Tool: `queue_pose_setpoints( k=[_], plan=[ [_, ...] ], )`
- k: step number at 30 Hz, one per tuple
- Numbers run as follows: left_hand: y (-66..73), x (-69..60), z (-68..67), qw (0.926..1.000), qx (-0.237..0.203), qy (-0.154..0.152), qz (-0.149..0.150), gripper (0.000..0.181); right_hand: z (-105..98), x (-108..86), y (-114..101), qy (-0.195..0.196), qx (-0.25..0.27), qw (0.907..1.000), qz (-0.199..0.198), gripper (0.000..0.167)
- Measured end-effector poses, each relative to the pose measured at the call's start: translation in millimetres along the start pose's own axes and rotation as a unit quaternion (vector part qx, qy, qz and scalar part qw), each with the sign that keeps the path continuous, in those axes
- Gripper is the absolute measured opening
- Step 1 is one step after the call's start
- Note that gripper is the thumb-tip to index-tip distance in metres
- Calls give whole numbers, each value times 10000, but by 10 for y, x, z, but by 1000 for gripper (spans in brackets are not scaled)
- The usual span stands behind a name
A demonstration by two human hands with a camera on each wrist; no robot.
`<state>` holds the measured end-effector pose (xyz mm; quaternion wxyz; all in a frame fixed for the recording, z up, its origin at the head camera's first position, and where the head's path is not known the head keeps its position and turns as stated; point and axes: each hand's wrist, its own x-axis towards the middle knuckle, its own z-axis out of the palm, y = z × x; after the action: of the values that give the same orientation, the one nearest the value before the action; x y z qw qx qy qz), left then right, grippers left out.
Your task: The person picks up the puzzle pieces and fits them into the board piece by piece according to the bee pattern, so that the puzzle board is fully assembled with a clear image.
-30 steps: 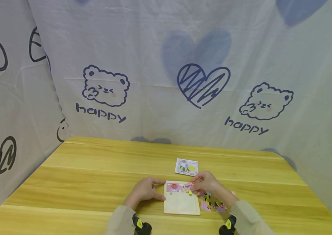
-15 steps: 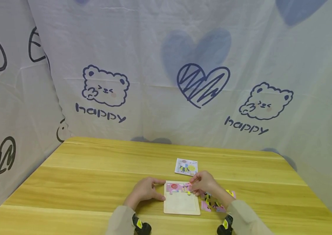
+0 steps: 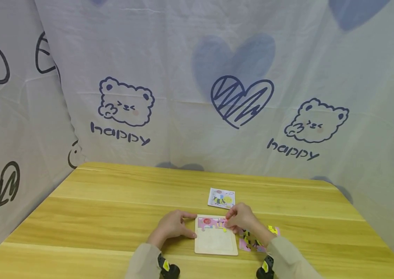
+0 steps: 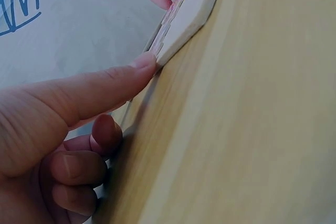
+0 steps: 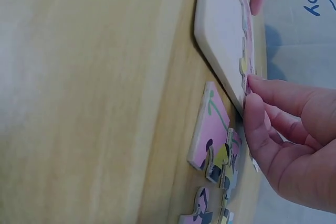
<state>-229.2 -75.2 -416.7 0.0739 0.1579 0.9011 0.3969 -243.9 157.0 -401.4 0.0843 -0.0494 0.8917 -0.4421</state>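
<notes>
A pale wooden puzzle board (image 3: pixel 215 242) lies on the table, with joined pink puzzle pieces (image 3: pixel 207 222) along its far side. My left hand (image 3: pixel 173 224) touches the board's left edge with outstretched thumb and forefinger. Its other fingers curl beneath in the left wrist view. At the row's right end, my right hand (image 3: pixel 243 217) pinches a puzzle piece between thumb and forefinger; these fingertips (image 5: pixel 254 100) largely cover it in the right wrist view. Loose puzzle pieces (image 5: pixel 210 127), pink with yellow and black, lie beside the board's right edge, partly under the right forearm.
A small picture card (image 3: pixel 222 198) with a bee lies just beyond the board. The wooden table (image 3: pixel 113 201) reaches back to a printed cloth (image 3: pixel 183 128). Each sleeved wrist wears a black device (image 3: pixel 169 271).
My right hand stays at the row's right end, and the pinched piece has settled closer against its neighbours. The right forearm has shifted slightly left; the left hand has stayed put.
</notes>
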Motion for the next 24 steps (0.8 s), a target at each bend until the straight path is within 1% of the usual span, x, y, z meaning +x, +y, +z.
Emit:
queue_pose_setpoints(
  k=[6, 13, 18, 21, 24],
  plan=[
    [-2, 0, 5, 10000, -23, -13, -16, 53, 22, -5, -3, 60, -145, 9997, -167, 13],
    [-6, -2, 11, 10000, -52, -10, -40, 53, 17, 10, 10, -133, -350, 9982, -478, 5],
    [3, -6, 10, 9999, -95, -12, -58, 53, 12, 12, 11, -150, -468, 9977, -460, 4],
    [8, -7, 7, 9999, -116, -11, -72, 53, 3, 17, 20, -186, -476, 9974, -508, 3],
    [5, -5, 6, 9999, -103, -7, -71, 54, -20, 16, 31, -243, -353, 9969, -656, 4]
  ],
)
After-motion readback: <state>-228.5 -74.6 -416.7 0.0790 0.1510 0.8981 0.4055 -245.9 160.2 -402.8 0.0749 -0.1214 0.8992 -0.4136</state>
